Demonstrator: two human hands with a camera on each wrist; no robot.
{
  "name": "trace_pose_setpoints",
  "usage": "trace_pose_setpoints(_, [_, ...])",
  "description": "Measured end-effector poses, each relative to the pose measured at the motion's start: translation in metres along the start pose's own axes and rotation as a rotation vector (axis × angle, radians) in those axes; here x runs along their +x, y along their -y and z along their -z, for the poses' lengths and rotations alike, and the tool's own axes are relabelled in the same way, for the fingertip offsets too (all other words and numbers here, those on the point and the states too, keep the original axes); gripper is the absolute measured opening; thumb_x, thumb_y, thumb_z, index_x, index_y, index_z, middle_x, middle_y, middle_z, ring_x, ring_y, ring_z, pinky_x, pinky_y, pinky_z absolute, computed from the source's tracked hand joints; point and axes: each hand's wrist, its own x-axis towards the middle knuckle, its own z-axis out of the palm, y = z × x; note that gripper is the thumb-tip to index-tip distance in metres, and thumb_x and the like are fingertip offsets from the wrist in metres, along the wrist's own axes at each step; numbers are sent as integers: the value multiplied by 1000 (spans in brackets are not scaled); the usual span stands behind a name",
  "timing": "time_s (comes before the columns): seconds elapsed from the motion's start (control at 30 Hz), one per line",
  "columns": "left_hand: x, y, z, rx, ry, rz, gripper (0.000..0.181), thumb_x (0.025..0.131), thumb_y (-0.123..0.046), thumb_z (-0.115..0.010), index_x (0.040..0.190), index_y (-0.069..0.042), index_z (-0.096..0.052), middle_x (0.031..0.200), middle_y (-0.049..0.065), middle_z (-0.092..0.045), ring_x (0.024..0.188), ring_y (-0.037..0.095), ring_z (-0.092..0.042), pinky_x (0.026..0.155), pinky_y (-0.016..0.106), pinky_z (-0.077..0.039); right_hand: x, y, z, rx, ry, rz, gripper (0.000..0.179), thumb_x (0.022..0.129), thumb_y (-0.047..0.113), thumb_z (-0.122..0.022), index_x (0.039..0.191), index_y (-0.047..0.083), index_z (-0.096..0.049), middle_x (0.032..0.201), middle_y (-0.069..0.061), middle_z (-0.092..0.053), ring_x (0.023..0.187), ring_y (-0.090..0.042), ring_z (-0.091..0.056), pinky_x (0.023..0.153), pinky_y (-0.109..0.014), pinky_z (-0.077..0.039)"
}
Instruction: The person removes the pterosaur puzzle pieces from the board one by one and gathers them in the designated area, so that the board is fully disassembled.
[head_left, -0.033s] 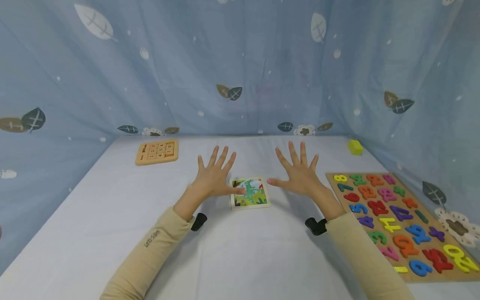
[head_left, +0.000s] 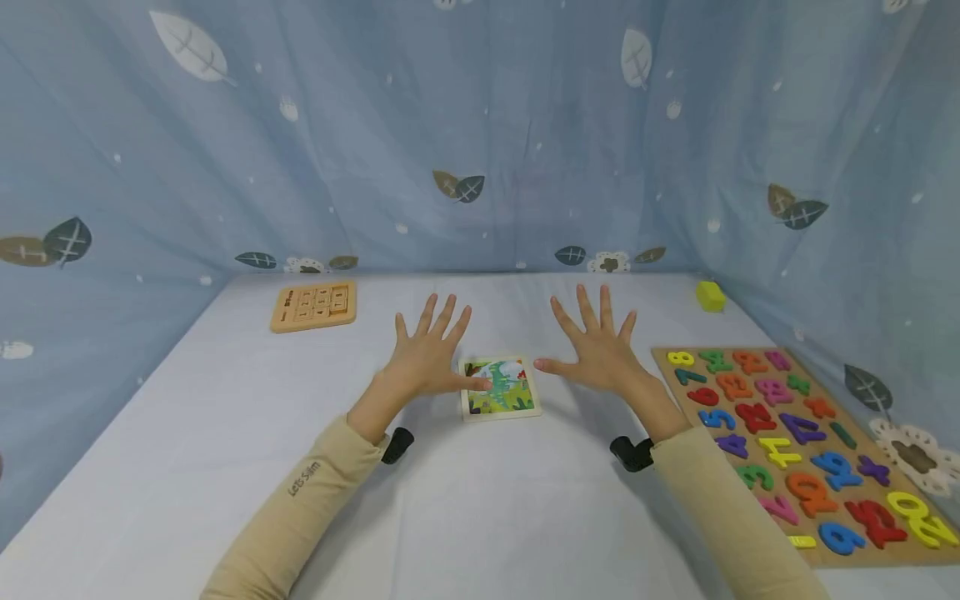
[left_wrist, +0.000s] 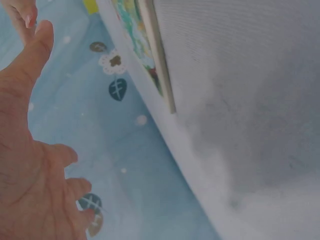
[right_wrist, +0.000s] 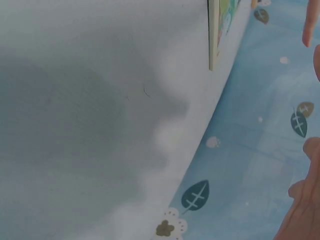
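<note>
A small square picture puzzle [head_left: 501,400] with a green dinosaur in a pale frame lies flat on the white table, between my two hands. My left hand [head_left: 427,360] hovers over the table with fingers spread, its thumb overlapping the puzzle's left part in the head view. To the right of the puzzle, my right hand [head_left: 600,357] hovers too, fingers spread and holding nothing. Both wrist views show shadows on the cloth below. The puzzle's frame [left_wrist: 159,60] appears at the top of the left wrist view, apart from the left hand [left_wrist: 30,150].
At the back left lies a wooden number slide board [head_left: 288,315]. A yellow block [head_left: 710,296] sits at the back right. Along the right side is a brown board [head_left: 675,363] with many coloured numerals. A blue leaf-print curtain [head_left: 517,125] hangs behind the table.
</note>
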Motion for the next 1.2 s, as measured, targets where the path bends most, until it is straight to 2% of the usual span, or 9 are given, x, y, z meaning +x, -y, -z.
trace_pose_setpoints(0.23, [0,2,1,-10,5,-3,116,73,-81,-54,155,-24,5,162,4,15,148,31,20,109,74,1,2,2,3,28,-17,16,98,85,68,-54,156,24,-2,159,-13,22,140,-39,34,100,-78,15])
trace_pose_setpoints(0.53, [-1,-1,-1,-15,5,-25,117,73,-79,-57,155,-23,5,162,-2,11,148,31,19,111,72,-4,5,4,1,35,-18,29,97,85,67,-54,156,22,-4,160,-14,17,141,-39,32,102,-76,14])
trace_pose_setpoints(0.73, [0,-2,-4,-31,-26,-53,117,73,-78,-59,155,-21,3,163,-1,5,149,31,14,112,68,-16,8,10,-2,58,-36,66,100,85,63,-58,156,19,-3,161,-17,10,144,-41,23,105,-76,8])
trace_pose_setpoints(0.83, [1,-4,-5,-41,-34,-69,115,75,-75,-60,156,-19,1,163,2,2,150,31,8,106,61,-35,11,15,-4,73,-26,84,99,86,61,-59,156,19,-4,161,-19,6,146,-42,18,106,-76,5])
trace_pose_setpoints(0.97, [0,-6,-10,-86,6,-67,113,77,-70,-62,156,-18,-2,163,3,1,151,28,-1,92,57,-49,16,22,-11,85,2,118,96,87,59,-58,156,18,-7,161,-21,3,147,-44,9,106,-77,-2])
trace_pose_setpoints(1.2, [1,-7,-16,-121,113,-48,114,73,-68,-69,156,-14,-12,163,4,-9,148,27,-21,97,59,-45,25,42,-24,116,89,198,83,90,51,-59,155,20,-19,161,-21,-7,146,-46,-8,107,-76,-12])
